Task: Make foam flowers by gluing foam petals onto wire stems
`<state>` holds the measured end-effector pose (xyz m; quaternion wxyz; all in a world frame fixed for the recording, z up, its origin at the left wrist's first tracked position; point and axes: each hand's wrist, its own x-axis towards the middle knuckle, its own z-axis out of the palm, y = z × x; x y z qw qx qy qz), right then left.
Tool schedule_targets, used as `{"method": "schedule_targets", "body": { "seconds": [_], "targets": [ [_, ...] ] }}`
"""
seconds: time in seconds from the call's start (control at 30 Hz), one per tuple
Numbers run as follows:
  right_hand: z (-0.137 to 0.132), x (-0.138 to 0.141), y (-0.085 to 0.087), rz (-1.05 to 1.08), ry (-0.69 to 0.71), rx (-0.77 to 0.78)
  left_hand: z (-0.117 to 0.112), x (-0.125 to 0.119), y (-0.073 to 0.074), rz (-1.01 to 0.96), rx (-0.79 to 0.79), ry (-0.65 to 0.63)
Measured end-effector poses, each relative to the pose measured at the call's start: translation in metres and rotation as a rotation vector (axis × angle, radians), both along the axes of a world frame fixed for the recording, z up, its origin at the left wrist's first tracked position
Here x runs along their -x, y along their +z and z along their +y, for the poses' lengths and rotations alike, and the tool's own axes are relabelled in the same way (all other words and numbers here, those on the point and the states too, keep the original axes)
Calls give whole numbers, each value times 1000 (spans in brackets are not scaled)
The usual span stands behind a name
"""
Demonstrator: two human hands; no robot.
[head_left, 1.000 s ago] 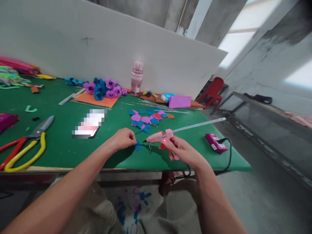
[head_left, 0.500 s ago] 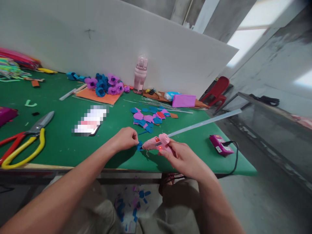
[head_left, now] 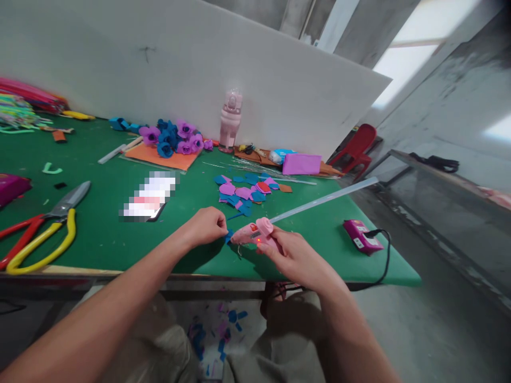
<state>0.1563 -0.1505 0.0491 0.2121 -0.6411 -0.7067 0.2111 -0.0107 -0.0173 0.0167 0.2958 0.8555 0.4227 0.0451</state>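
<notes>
My right hand (head_left: 289, 250) is wrapped round a pink hot glue gun (head_left: 259, 233), its small light glowing red. A long clear glue stick (head_left: 323, 199) juts from the gun's back toward the upper right. The nozzle touches or nearly touches a small blue piece (head_left: 229, 237), pinched in the closed fingers of my left hand (head_left: 207, 226); its exact shape is partly hidden. Just beyond the hands lies a scatter of blue and purple cut petals (head_left: 243, 193) on the green tabletop (head_left: 191, 202).
Red-and-yellow-handled shears (head_left: 59, 213) and a phone (head_left: 149, 197) lie to the left. Finished-looking blue and purple flowers (head_left: 171, 138) rest on an orange sheet at the back. A pink bottle (head_left: 230, 119) stands by the white board. A purple power box (head_left: 362, 236) with a cord sits right.
The glue gun has shifted slightly left, and its glue stick's far end has come lower and left. My left hand stays put with the blue piece.
</notes>
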Motion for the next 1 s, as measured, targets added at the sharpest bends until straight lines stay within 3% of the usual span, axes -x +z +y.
{"method": "schedule_targets", "body": {
  "seconds": [0.3, 0.67, 1.0],
  "targets": [
    [-1, -11, -3, -39, -67, -4, -1, 0, 1, 12, 7, 2],
    [-3, -10, 5, 13, -100, 55, 1, 2, -3, 6, -22, -18],
    [-1, -8, -2, 11, -66, 42, 0, 0, -1, 37, -45, -41]
  ]
}}
